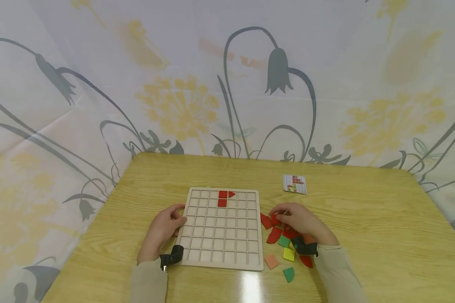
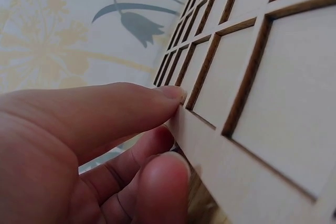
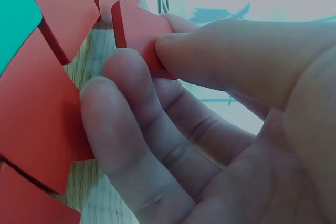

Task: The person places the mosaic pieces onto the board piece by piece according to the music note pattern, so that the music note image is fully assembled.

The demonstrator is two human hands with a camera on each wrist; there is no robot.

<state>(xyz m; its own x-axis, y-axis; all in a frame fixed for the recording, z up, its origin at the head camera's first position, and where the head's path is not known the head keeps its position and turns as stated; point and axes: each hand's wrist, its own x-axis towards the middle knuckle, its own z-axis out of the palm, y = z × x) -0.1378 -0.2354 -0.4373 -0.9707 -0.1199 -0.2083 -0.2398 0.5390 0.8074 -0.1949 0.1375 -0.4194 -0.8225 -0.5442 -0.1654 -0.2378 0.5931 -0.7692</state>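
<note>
A pale wooden grid board (image 1: 223,267) lies on the table; two red squares (image 1: 222,198) and a red triangle (image 1: 231,194) sit in its cells near the far edge. My left hand (image 1: 166,225) holds the board's left edge, thumb tip on the rim and curled fingers beside it in the left wrist view. Right of the board, my right hand (image 1: 299,218) pinches a red tile (image 3: 137,30) between thumb and fingers, close over a pile of tiles. Other red tiles (image 3: 37,108) lie right beside the fingertips, and the hand hides part of the pile.
Nearer the table's front lie a green square (image 1: 284,241), a yellow square (image 1: 289,254), an orange square (image 1: 271,261) and a green rounded piece (image 1: 289,274). A small pattern card (image 1: 294,184) lies beyond the right hand. A flower-patterned cloth (image 1: 197,84) hangs behind the table.
</note>
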